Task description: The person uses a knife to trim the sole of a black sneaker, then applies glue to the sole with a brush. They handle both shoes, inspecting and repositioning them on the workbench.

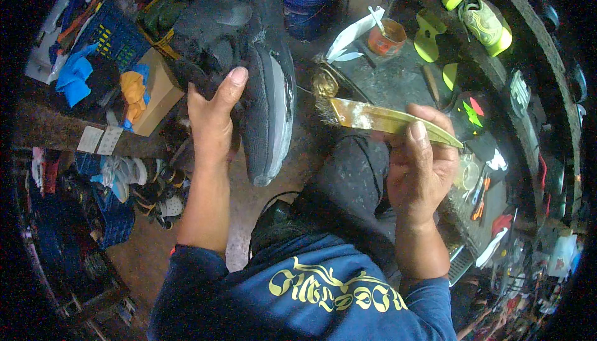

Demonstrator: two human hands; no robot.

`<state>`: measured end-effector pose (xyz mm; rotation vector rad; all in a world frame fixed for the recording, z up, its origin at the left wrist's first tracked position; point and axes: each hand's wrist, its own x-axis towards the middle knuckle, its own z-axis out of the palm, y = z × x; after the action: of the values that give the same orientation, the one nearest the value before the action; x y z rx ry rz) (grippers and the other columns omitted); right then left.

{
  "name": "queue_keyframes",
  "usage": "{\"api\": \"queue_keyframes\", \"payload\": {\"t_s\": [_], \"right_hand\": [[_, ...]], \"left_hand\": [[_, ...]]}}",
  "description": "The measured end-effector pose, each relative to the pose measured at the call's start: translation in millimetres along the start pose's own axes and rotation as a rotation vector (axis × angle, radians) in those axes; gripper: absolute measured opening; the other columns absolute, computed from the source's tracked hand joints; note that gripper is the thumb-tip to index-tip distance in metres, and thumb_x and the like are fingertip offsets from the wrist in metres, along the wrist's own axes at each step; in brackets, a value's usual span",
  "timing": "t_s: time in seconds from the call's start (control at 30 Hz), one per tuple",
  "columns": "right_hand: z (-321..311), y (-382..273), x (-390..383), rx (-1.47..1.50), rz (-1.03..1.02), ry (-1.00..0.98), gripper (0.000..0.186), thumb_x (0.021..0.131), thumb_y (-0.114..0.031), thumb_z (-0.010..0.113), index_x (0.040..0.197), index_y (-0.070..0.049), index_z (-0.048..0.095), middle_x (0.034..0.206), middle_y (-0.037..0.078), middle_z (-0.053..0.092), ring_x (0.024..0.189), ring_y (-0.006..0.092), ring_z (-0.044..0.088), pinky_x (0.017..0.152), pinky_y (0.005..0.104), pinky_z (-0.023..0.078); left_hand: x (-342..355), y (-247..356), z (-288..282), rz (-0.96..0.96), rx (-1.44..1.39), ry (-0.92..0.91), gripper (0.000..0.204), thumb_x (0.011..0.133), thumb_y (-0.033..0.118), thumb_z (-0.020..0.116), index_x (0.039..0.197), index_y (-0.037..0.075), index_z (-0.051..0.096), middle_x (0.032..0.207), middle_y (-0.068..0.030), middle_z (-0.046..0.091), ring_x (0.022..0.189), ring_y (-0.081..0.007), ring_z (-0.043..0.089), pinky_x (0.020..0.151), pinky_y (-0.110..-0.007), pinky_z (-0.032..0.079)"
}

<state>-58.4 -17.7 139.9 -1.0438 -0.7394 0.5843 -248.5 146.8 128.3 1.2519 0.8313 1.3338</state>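
My left hand [214,108] grips a black shoe [239,49] in the upper middle, thumb lying along its upper. The shoe is tilted with its side toward me, and a whitish-grey band [277,114] runs along its sole edge. To the right, my right hand [425,154] is closed round the yellowish handle of a brush [367,115]. Its dark, frayed bristles point left toward the shoe, and there is a gap between them. Behind the bristle end sits a small brass-coloured round object [324,83]. The fingers under the shoe are hidden.
On the dark bench at right stand an orange-red tin [387,37] with a stick in it, green shoe-shaped pieces [429,35] and a wooden-handled tool [430,83]. Neon running shoes [485,24] lie beyond. A blue bucket [308,5] stands behind; crates and a cardboard box [158,92] are left.
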Motion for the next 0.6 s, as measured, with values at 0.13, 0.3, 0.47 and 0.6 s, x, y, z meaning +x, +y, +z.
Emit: {"api": "queue_keyframes", "payload": {"t_s": [0.13,0.3,0.47,0.6], "right_hand": [[0.9,-0.4,0.8,-0.012,0.049,-0.043,0.024,0.096,-0.011,0.064,0.115,0.004,0.059,0.099,0.013,0.066,0.088,0.0237,0.068,0.078,0.0368,0.057],[7.1,5.5,-3.4,-0.015,0.087,-0.021,0.024,0.091,-0.011,0.072,0.111,0.001,0.066,0.097,0.009,0.07,0.087,0.016,0.066,0.078,0.0286,0.053],[9.5,7.5,-2.4,-0.054,0.012,-0.013,0.023,0.091,-0.01,0.073,0.11,0.001,0.066,0.098,0.008,0.07,0.087,0.0142,0.065,0.078,0.0277,0.052],[9.1,6.5,-2.7,-0.037,0.055,-0.031,0.022,0.09,-0.009,0.073,0.11,0.0,0.067,0.098,0.007,0.069,0.086,0.0133,0.065,0.078,0.0266,0.051]], "left_hand": [[-2.7,-3.9,3.1,0.092,0.069,0.088,0.065,0.081,0.015,0.082,0.135,-0.001,0.049,0.123,-0.0105,0.062,0.109,-0.0201,0.061,0.1,-0.035,0.046],[-4.4,-5.5,3.9,0.147,0.045,0.102,0.064,0.08,0.005,0.081,0.135,-0.001,0.049,0.125,-0.0103,0.06,0.108,-0.0194,0.061,0.101,-0.034,0.046],[-2.7,-4.4,2.3,0.146,0.032,0.079,0.062,0.081,0.005,0.08,0.135,0.0,0.049,0.125,-0.0095,0.06,0.108,-0.0188,0.061,0.1,-0.034,0.047],[-1.9,-5.4,2.0,0.175,0.035,0.075,0.061,0.082,0.006,0.08,0.134,0.001,0.049,0.124,-0.0091,0.06,0.108,-0.0186,0.061,0.099,-0.034,0.047]]}}
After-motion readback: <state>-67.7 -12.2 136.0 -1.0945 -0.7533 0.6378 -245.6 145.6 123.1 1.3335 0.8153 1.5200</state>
